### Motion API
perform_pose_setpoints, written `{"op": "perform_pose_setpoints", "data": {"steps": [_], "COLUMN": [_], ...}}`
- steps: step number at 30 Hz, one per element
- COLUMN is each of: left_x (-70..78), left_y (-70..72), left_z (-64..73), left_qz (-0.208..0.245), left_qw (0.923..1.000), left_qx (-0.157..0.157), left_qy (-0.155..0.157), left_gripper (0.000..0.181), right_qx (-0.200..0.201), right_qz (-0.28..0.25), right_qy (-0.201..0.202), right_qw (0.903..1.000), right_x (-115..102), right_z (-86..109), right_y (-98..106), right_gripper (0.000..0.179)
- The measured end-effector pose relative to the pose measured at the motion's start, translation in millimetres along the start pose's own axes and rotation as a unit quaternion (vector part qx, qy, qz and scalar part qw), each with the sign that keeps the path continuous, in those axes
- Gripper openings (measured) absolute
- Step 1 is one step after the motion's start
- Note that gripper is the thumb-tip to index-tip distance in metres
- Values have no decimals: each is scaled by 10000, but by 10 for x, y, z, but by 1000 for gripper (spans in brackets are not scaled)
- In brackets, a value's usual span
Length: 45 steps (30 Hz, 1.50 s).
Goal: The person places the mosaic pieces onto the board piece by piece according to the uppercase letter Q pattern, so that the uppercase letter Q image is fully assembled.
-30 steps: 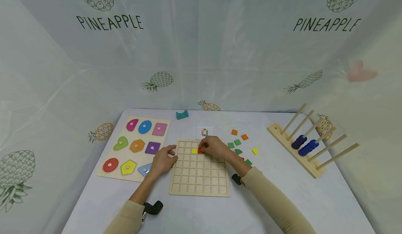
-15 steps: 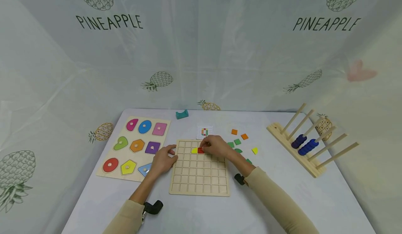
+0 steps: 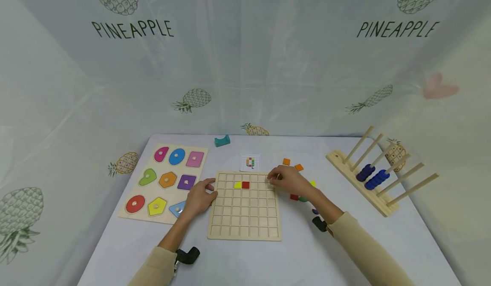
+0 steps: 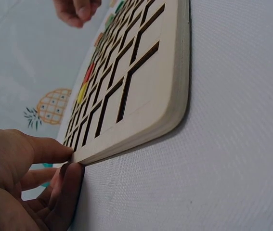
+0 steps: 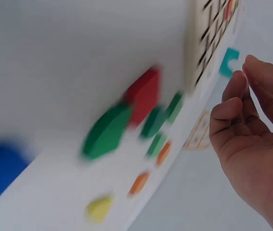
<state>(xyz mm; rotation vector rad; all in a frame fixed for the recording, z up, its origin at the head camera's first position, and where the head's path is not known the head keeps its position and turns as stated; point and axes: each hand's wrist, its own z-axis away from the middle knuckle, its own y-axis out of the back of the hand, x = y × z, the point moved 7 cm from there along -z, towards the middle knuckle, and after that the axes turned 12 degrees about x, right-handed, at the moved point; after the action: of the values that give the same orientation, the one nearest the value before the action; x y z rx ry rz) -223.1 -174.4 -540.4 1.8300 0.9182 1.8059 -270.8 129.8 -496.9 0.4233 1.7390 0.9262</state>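
The wooden grid board (image 3: 241, 218) lies flat at the middle of the table. A yellow piece (image 3: 238, 185) and a red square (image 3: 245, 185) sit side by side in its upper cells. My left hand (image 3: 200, 196) touches the board's left edge with thumb and index finger; the left wrist view shows these fingertips (image 4: 68, 153) right at the corner of the rim. Over the board's upper right edge is my right hand (image 3: 289, 181), its thumb and index tips close together. In the right wrist view nothing shows between those fingertips, and the other fingers bend loosely.
Loose green, orange, yellow and red pieces (image 3: 286, 161) lie right of the board, partly under the right forearm. A pattern card (image 3: 250, 163) lies behind it. A shape puzzle (image 3: 165, 192) stands left, a peg stand with blue rings (image 3: 360, 183) right, a teal block (image 3: 222, 140) at the back.
My right hand has let go of the red square, which stays in the grid, and has moved right to the board's edge. My left hand has stayed at the left edge.
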Motion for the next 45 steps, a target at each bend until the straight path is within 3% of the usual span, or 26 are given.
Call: {"op": "perform_pose_setpoints", "data": {"steps": [14,24,29,45], "left_x": [4,13,13,3], "left_y": [14,-9,-27,-11], "left_z": [16,36,34,-5], "left_qz": [-6,117,108,-43], "left_qw": [10000,9999,9999,9999], "left_qx": [6,12,20,102], "left_qy": [57,71,60,-66], "left_gripper": [51,50,50,50], "right_qx": [798,891,917,951], "right_qz": [149,569,764,624], "right_qy": [-935,-1091,-1107,-1140], "right_qw": [9923,9884,9867,9870], "right_x": [782,1137,1150,1039], "right_z": [608,712,724,676], "right_y": [665,690,659,609], "right_gripper": [18,29,26,27]}}
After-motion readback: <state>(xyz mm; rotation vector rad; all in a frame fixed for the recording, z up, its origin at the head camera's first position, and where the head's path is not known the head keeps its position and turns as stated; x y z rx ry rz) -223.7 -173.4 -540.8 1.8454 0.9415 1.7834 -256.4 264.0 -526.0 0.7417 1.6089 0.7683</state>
